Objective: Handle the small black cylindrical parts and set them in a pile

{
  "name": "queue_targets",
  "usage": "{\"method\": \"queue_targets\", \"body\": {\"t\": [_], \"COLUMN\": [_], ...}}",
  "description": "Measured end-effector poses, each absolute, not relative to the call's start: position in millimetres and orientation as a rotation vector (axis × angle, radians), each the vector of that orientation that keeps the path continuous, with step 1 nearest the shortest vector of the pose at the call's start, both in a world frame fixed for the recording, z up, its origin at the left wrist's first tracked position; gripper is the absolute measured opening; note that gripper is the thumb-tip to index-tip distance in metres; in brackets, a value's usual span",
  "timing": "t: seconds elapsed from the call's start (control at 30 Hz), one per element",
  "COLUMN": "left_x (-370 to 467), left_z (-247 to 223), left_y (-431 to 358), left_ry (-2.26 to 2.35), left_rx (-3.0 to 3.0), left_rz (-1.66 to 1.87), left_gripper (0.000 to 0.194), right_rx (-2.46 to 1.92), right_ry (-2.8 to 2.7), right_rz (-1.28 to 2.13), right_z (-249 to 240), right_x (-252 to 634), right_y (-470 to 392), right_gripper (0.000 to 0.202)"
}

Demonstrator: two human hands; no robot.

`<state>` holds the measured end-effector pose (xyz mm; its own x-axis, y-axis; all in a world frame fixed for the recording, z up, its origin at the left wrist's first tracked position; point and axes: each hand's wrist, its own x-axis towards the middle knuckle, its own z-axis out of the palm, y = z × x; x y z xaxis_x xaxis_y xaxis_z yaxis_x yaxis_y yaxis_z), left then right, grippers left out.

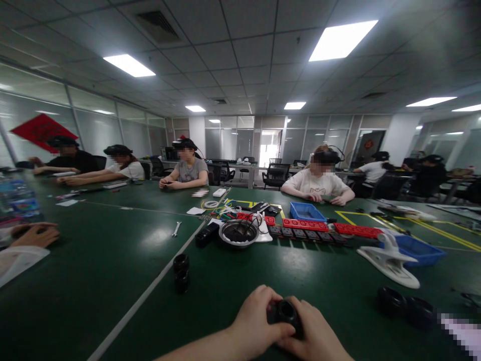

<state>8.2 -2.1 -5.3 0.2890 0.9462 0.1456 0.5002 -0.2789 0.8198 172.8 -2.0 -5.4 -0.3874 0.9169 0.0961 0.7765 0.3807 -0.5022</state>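
Observation:
My left hand (256,315) and my right hand (312,326) are together near the bottom of the head view, over the green table. Between them they grip a black hollow round part (286,312), with its round opening tilted up towards me. The fingers of both hands are wrapped around its sides and cover much of it. Left of my hands, two similar black ring-shaped parts (182,273) appear stacked on the table. To the right lie another two dark round parts, one black ring (391,301) beside a second ring (420,313).
Ahead on the green table (131,281) are a metal bowl (239,244), red trays (305,225), a blue bin (307,212), a white stand (391,263) and a wrench (176,229). A co-worker's hand (39,235) rests at the left. Several people sit around.

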Motion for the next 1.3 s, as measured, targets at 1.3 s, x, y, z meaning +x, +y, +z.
{"method": "queue_targets", "body": {"t": [1.3], "left_x": [10], "left_z": [-2], "left_y": [-7], "left_ry": [1.308], "left_rx": [1.960], "left_rz": [0.798], "left_gripper": [0.044], "right_rx": [-1.521], "right_ry": [-2.276], "right_rz": [0.573], "right_z": [-14], "right_x": [178], "right_y": [2], "right_gripper": [0.022]}}
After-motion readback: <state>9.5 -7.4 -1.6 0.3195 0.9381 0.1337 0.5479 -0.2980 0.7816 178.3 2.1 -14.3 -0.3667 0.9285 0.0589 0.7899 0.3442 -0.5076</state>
